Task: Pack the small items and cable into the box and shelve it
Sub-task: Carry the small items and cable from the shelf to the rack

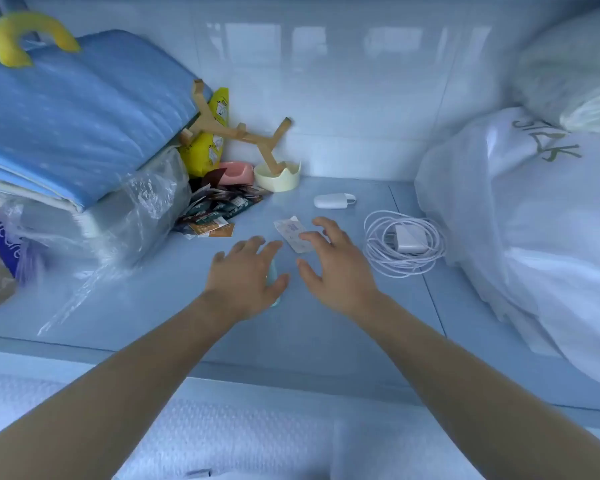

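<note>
Both my hands reach over a pale blue shelf surface (326, 323). My left hand (246, 275) hovers palm down with fingers spread, above a small pale green item (272, 277) that is mostly hidden beneath it. My right hand (333, 268) has its fingers spread over one end of a small flat paper packet (290, 230). Right of that hand lies a coiled white cable (378, 258) with a white charger block (409, 240) in its middle. A small white oval device (331, 201) lies farther back. No box is in view.
Folded blue bedding (77, 116) sits on plastic-wrapped goods (118, 216) at the left. Behind are a yellow bag (210, 147), a wooden stand (243, 133), a cream bowl (278, 180), a pink dish (236, 173) and several sachets (219, 213). White bagged bedding (534, 237) fills the right.
</note>
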The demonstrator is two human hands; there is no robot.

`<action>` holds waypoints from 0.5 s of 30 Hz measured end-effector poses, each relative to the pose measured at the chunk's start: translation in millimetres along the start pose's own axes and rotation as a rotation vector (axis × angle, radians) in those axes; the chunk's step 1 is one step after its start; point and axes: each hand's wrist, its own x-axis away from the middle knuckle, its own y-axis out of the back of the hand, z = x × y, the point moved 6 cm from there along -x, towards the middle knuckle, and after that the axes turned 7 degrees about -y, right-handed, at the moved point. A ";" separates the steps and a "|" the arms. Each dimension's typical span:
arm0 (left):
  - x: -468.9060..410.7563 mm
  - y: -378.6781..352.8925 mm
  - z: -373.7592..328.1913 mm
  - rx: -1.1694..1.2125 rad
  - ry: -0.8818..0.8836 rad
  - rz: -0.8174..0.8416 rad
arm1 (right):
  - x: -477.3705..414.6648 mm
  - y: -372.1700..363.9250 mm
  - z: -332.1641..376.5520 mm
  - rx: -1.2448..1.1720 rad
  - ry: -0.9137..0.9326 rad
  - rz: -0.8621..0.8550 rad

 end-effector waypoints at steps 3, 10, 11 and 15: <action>4.5 -13.4 3.3 0.041 0.019 0.046 | -0.6 -13.1 -1.1 0.033 -0.020 0.045; 1.9 -26.4 12.6 0.056 -0.076 0.011 | -12.4 -46.3 -7.3 -0.010 -0.119 0.150; -0.2 -27.3 14.4 0.065 -0.091 0.007 | -15.3 -49.5 -8.7 -0.014 -0.138 0.159; -11.5 -30.9 24.4 0.076 -0.113 0.004 | -20.8 -65.6 -17.1 0.050 -0.188 0.285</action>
